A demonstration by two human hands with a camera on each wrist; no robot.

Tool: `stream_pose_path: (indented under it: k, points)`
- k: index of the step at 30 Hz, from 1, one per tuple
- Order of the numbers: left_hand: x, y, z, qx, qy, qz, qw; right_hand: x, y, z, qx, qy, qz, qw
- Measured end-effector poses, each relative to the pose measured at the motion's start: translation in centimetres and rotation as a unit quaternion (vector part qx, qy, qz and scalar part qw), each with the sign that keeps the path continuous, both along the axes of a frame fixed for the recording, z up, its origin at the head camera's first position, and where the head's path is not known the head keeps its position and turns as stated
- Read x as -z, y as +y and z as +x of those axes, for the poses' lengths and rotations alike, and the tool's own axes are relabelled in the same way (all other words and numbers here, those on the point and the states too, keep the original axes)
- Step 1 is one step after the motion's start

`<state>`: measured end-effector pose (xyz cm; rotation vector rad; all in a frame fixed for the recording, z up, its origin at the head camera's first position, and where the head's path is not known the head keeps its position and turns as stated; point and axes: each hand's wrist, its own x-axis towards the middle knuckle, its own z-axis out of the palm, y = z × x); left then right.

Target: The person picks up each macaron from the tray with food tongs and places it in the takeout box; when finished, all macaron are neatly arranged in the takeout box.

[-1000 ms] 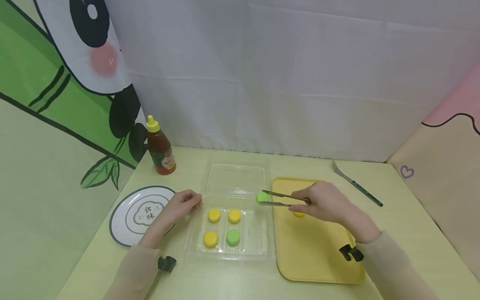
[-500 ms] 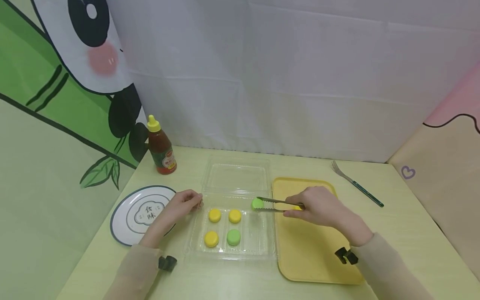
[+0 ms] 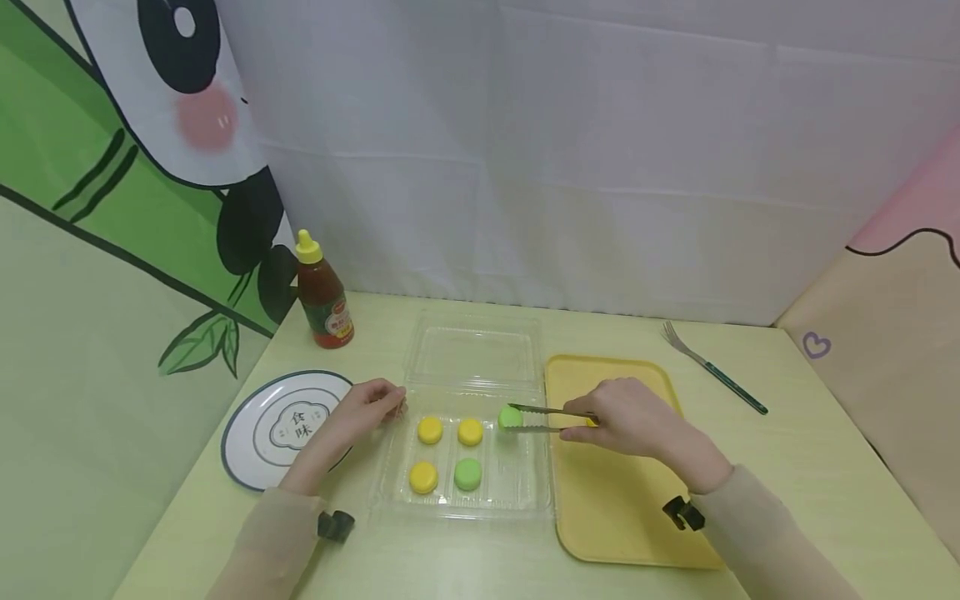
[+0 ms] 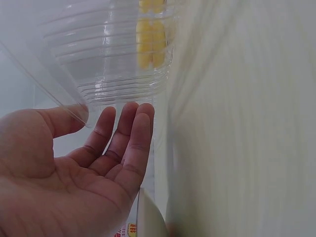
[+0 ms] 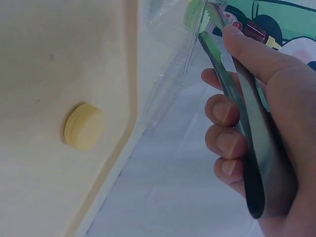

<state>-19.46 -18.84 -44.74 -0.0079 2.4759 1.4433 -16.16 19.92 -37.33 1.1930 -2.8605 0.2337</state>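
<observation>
My right hand grips metal food tongs, whose tips pinch a green macaron above the right side of a clear plastic container. In that container lie three yellow macarons and another green macaron. At the container's left edge, my left hand holds the rim; in the left wrist view its thumb lies at the clear lip, with the fingertips by the side wall. One more yellow macaron sits on the yellow tray, mostly hidden behind the right hand in the head view.
The container's hinged lid lies open behind it. On the left are a white plate with a blue rim and a red sauce bottle with a yellow cap. A fork lies at the back right, beyond the tray.
My right hand has moved left and nearer to me, bringing the tongs and the green macaron from the tray side over the container's right part. My left hand stays at the rim.
</observation>
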Motion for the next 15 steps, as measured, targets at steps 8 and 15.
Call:
stream_pose_path:
  k: [8, 15]
  points:
    - [-0.12, 0.04, -0.02, -0.001, 0.003, -0.003, 1.0000, 0.41, -0.34, 0.00, 0.001, -0.005, 0.010, 0.9999]
    - [-0.09, 0.02, 0.10, -0.003, -0.001, -0.003, 1.0000, 0.47, -0.62, -0.02, -0.011, 0.002, 0.017, 0.9998]
